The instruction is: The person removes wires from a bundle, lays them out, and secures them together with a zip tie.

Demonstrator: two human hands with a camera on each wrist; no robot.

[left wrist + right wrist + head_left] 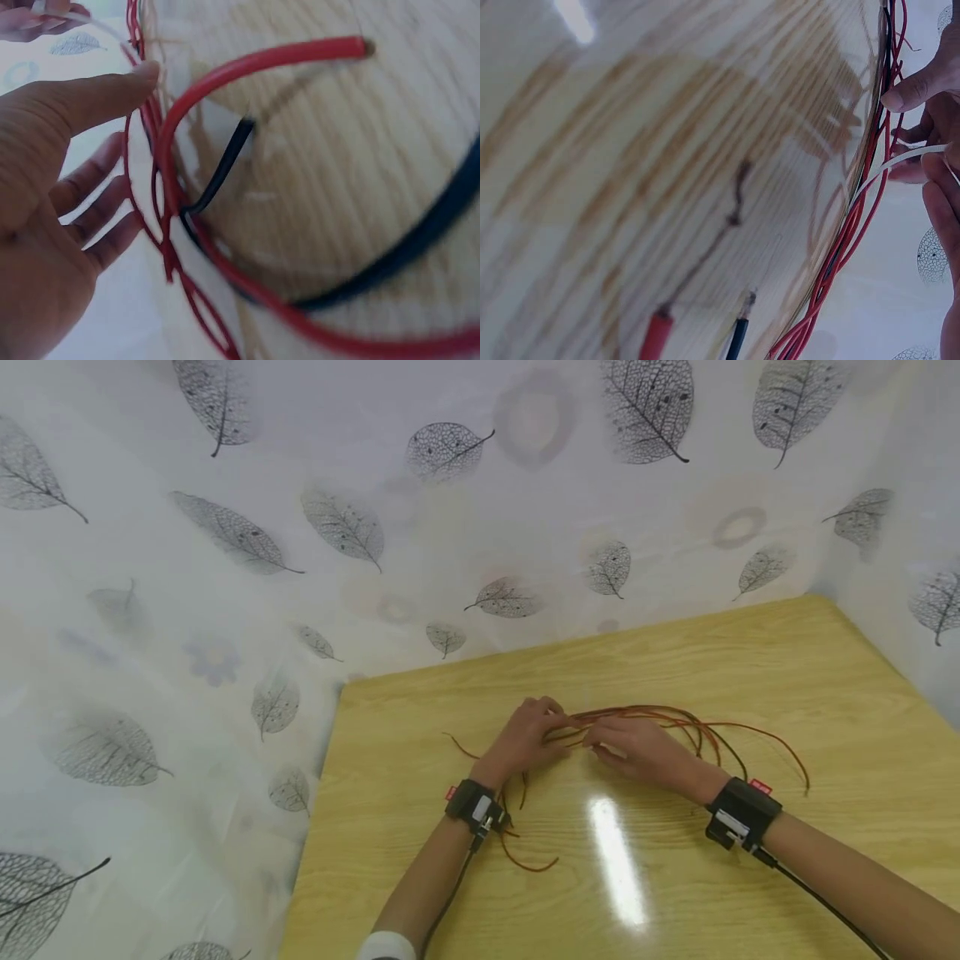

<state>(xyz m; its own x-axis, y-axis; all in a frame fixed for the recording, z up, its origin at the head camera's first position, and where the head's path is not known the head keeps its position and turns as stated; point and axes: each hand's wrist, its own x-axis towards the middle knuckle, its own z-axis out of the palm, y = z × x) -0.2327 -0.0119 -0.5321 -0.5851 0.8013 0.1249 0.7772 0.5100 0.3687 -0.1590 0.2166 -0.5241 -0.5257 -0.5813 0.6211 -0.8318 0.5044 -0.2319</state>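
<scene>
A loose bundle of red and black wires (678,717) lies across the wooden table. My left hand (525,739) holds the bundle near its left part, thumb (124,88) on one side and fingers on the other in the left wrist view. Just to the right, my right hand (648,756) pinches a thin white strip (911,153), which curves from its fingertips to the wires. Close to the left wrist camera, a red wire end (322,51) and a black wire end (238,139) stick out. Bare strands show at a red wire end (658,330) in the right wrist view.
The wooden table (780,660) meets a leaf-printed sheet (465,527) at its back and left. Loose wire ends (528,867) spread below the left wrist, and another red wire (780,743) reaches out right. Cables run from both wrist cameras along the forearms.
</scene>
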